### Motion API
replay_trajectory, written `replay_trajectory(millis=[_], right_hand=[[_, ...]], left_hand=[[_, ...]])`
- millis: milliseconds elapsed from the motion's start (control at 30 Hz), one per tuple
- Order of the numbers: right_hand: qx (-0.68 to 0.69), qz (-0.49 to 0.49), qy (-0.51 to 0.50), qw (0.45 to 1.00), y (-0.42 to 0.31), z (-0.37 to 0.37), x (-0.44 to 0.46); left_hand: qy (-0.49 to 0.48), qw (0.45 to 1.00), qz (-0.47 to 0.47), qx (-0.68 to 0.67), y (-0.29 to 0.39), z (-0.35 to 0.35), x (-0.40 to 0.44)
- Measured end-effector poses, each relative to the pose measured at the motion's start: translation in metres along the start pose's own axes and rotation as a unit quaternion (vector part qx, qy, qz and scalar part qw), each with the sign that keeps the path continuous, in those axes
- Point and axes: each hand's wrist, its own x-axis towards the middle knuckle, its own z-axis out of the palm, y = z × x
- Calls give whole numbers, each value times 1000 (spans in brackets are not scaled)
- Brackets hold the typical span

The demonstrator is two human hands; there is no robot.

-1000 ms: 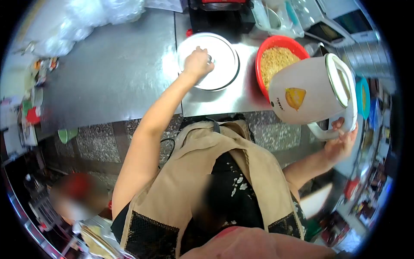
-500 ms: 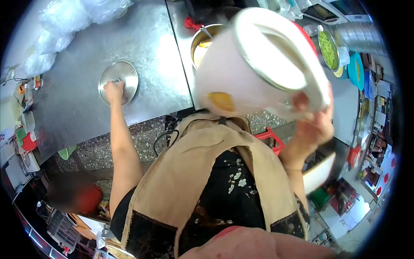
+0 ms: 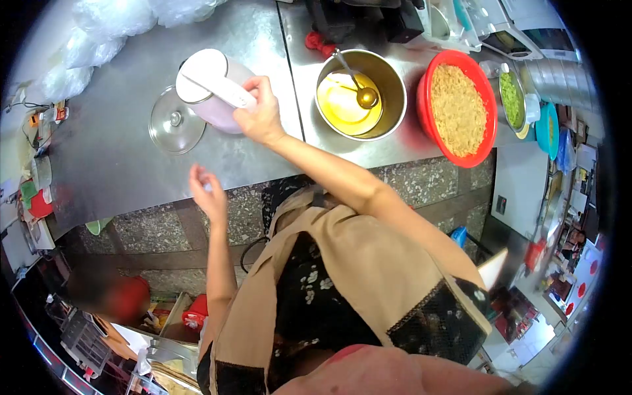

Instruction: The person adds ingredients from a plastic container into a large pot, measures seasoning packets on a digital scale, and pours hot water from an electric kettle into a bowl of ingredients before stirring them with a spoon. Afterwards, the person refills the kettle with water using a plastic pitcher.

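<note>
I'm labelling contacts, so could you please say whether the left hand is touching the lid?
Apart: the head view shows bare table between the left hand and the lid.

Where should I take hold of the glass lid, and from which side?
Probably by the knob, from the near side with the left hand: the glass lid lies with its knob up, and that side looks unobstructed, while the pitcher crowds its right edge.

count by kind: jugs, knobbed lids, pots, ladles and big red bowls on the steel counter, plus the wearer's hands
Jug: 1
Knobbed lid: 1
Pot: 1
Ladle: 1
Red bowl: 1
Hands: 2 (left hand, right hand)
Total: 7
</note>
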Motion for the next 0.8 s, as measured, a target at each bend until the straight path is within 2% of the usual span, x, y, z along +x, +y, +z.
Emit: replay_trajectory(millis=[67,100,167,200,233,300,333,367,400,433,467,500,567,600,667,700,733,767,800], right_hand=[[-18,-3,-15,1000,10,8,-4],[-35,-5,-26,999,16,8,-7],[-58,6,-43,997,27,7,-15],[-80,16,-56,995,29,6,-20],[-81,17,-57,995,21,1,-20],[-222,-87,-148,960,-1,-23,-12],[-196,-109,-138,965,-13,-39,-5],[-169,-131,-127,968,-20,-60,4],[-163,-116,-56,978,-18,-81,16],[-284,-197,-1,939,-12,-114,38],[-414,-228,38,880,-8,-142,60],[-504,-231,57,830,-8,-161,76],[-618,-196,3,761,-2,-187,102],[-615,-198,1,763,2,-194,113],[-566,-3,-235,790,13,-208,128],[-554,-118,-195,800,23,-218,128],[-533,-141,-197,811,23,-229,129],[-462,-133,-168,861,27,-242,129],[-387,-124,-133,904,33,-254,129]], left_hand=[[-76,996,30,41,0,11,-25],[-74,996,29,41,10,18,-30],[-165,985,47,-33,34,29,-41],[-166,985,44,-30,40,35,-46],[-210,976,40,-49,43,46,-47],[-285,951,26,-117,48,79,-49],[-320,933,14,-163,49,97,-53],[-344,913,-76,-206,64,114,-57],[-364,883,-165,-247,82,132,-60],[-376,877,-188,-232,105,143,-57],[-387,871,-210,-216,125,154,-53],[-374,883,-199,-201,128,172,-54],[-378,859,-252,-234,160,180,-48],[-394,820,-298,-288,159,190,-49],[-378,788,-308,-375,155,207,-49],[-368,800,-312,-356,158,209,-45],[-360,811,-315,-336,158,212,-42],[-346,829,-282,-337,153,213,-38],[-340,855,-282,-272,157,208,-30]])
